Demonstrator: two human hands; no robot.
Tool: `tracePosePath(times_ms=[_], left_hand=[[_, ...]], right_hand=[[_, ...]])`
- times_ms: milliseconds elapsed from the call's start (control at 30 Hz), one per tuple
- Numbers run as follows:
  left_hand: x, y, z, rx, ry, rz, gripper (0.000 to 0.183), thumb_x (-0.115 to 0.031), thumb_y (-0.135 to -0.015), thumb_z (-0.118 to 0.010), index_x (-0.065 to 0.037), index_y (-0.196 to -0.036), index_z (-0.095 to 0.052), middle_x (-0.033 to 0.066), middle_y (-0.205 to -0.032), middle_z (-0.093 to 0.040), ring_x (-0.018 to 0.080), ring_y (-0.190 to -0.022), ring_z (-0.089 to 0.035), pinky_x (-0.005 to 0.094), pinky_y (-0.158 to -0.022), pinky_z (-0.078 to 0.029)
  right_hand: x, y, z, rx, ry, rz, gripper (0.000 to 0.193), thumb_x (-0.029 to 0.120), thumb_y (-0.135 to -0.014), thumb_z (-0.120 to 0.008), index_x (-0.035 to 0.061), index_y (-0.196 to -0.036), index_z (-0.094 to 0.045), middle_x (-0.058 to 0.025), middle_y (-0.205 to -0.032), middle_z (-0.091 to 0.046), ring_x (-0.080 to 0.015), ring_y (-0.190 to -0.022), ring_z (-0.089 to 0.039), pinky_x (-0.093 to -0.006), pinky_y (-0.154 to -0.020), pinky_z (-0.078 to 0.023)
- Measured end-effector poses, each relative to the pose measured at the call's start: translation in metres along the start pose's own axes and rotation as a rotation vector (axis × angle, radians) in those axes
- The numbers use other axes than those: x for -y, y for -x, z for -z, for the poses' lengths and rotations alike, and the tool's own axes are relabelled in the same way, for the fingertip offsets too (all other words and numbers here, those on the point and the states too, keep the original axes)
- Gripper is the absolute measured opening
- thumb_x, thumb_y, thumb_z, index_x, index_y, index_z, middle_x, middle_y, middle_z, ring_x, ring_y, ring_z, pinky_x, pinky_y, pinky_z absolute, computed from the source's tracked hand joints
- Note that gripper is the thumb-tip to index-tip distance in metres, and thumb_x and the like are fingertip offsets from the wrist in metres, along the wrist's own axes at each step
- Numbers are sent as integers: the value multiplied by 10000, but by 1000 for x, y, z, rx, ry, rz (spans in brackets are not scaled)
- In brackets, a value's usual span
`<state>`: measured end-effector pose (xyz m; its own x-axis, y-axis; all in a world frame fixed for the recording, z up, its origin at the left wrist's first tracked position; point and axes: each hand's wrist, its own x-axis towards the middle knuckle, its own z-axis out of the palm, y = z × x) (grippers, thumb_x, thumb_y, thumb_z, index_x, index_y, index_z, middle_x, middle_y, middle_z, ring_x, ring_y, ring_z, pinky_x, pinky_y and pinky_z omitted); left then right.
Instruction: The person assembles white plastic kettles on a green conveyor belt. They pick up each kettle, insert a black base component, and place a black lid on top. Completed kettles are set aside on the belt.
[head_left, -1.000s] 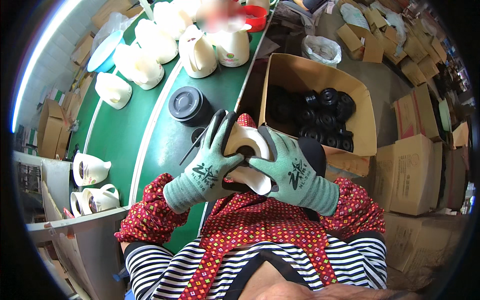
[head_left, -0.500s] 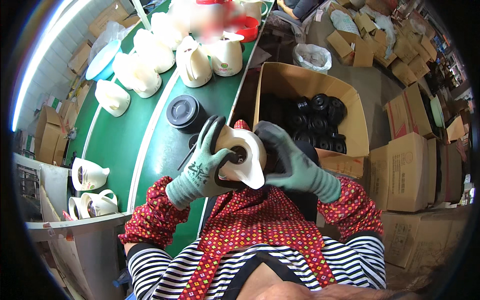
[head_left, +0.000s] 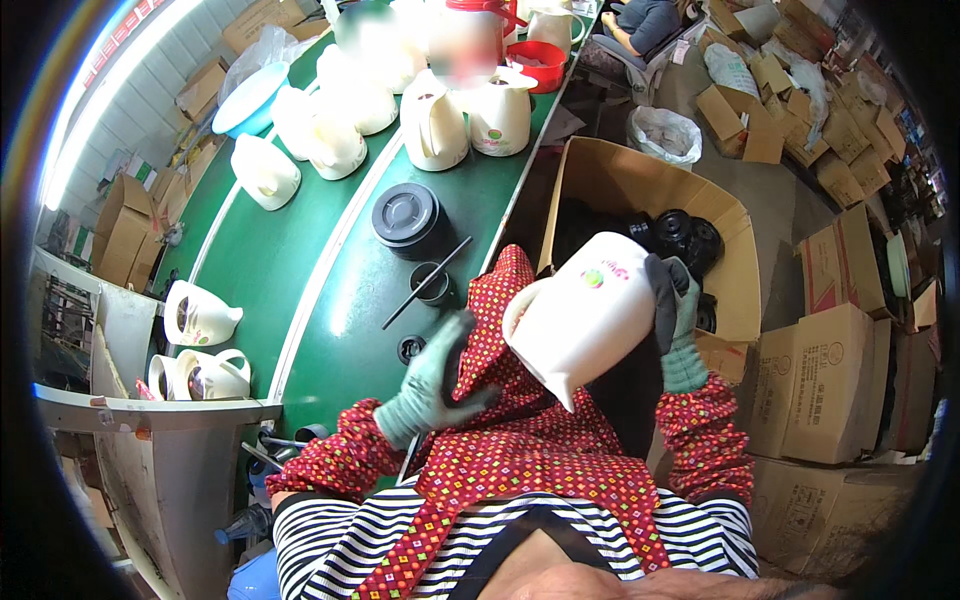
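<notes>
A cream-white jug body (head_left: pixel 585 318) with a spout and a small printed flower lies tilted in front of me, over my lap. My right hand (head_left: pixel 676 308), in a green and black glove, grips it at its right end. My left hand (head_left: pixel 436 385), gloved alike, is off the jug with fingers apart, at the edge of the green table (head_left: pixel 330 310). Just beyond that hand lies a small black round part (head_left: pixel 410 348). Farther back are a small black cup (head_left: pixel 431 284) with a thin dark stick (head_left: pixel 428 282) across it and a larger black lidded container (head_left: pixel 408 218).
Several white jugs (head_left: pixel 434 122) stand along the far table beside a red bowl (head_left: pixel 537 66) and a blue basin (head_left: pixel 250 98). More jugs (head_left: pixel 200 314) lie at the left. A carton (head_left: pixel 728 225) of black round parts is at my right. A person (head_left: pixel 640 28) sits farther off.
My left hand has let go of the jug and moved down and away. My right hand has turned the jug on its side and carried it to the right.
</notes>
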<state>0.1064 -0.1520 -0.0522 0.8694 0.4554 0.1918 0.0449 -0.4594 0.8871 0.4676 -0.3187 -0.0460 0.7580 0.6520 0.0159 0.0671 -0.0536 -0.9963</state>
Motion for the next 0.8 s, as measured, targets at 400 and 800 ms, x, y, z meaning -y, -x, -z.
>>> tracePosePath(times_ms=[400,800], left_hand=[[128,-63,78,193,-690,422,780,-62,-862,-699,-189,-1592,-453,180,-1221,-737,410,-1099,-707,492,-915,-565],[-50,-170,50,172,240,511,610,32,-947,-668,19,-1536,-509,116,-1214,-697,111,-1068,-603,280,-933,-479]], right_hand=[[60,34,-71,490,843,448,282,333,-943,-709,52,-963,-711,-168,-976,-639,-359,-971,-628,-466,-861,-523],[89,-79,-74,459,592,911,447,254,-868,-774,107,-1283,-695,-173,-1242,-658,-386,-1218,-605,-547,-1142,-403]])
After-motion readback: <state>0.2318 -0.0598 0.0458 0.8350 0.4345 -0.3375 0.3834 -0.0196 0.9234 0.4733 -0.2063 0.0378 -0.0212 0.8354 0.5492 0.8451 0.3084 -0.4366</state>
